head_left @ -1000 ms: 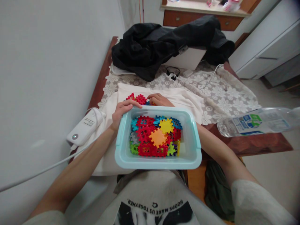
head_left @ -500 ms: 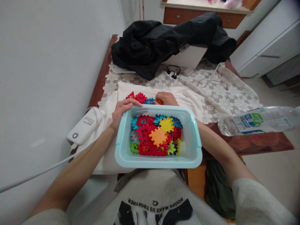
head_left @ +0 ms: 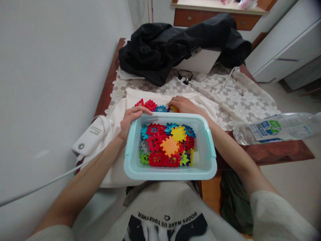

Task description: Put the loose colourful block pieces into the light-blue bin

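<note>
Several red pieces [head_left: 164,159] are lying in a pale blue tub [head_left: 170,174], which is sitting right in front of the person's shirt [head_left: 165,201]. An orange piece [head_left: 170,146] and a yellow piece [head_left: 178,134] are resting on top of the pile, while a gray piece [head_left: 144,146] and a green piece [head_left: 144,158] are showing along its left side. The tub's right end is leaving some of its floor bare.

The left hand [head_left: 130,119] is resting on the tub's far left corner, its fingers stretching along the rim; whether they are gripping it, I cannot tell. The right hand [head_left: 184,105] is hovering or resting just beyond the far rim, its fingers bending down over a small yellow block [head_left: 175,108]; they are touching or nearly touching it, and I cannot tell whether they are closing on it. Just left of that block, a blue piece [head_left: 161,108] and a red block [head_left: 151,104] are lying on a white cloth [head_left: 135,95], partly hidden by the tub.

A white power bank [head_left: 91,135] is lying near the left forearm, with a cord [head_left: 54,179] running past it. To the right, a clear bottle [head_left: 278,129] is lying on its side near the table's edge. A black jacket [head_left: 163,50] is covering the far end.
</note>
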Demonstrator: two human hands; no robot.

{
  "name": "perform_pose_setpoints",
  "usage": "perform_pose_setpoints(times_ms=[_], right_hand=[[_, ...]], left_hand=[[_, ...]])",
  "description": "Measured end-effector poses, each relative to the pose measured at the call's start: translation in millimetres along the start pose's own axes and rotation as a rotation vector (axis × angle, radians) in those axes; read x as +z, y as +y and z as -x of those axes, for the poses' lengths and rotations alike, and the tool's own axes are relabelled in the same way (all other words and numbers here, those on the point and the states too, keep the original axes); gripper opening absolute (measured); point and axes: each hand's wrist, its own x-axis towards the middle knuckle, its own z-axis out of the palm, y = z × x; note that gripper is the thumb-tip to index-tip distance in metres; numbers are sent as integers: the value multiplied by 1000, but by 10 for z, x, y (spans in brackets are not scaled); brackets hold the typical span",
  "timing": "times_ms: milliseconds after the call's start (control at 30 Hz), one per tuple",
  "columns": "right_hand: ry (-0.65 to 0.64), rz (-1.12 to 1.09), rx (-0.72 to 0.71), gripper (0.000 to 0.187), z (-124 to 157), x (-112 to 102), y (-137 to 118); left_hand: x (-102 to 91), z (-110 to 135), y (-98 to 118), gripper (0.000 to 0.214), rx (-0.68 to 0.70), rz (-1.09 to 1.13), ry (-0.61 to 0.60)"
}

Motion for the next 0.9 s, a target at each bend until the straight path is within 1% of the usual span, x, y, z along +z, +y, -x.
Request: perform_pose_setpoints(times_ms=[67,200,300,500,667,900], right_hand=[[17,-34,-7,37,91,7,25],[76,-125,-42,38,274,110,87],[97,-128,-52,41,353,162,99],[67,-11,-11,46,363,132,41],[47,92,38,36,352,128,7],[86,67,124,29,374,137,0]], left_hand=[[-12,-1,-13,25,-5,-5,9],[-15,-5,-9,24,-7,-9,6],[-7,-10,0,25,-5,-2,-5],[-3,-9,-10,26,-1,-8,8],[-7,-11,-17,27,-10,-20,12],[3,-10,17,24,10,-44,12]])
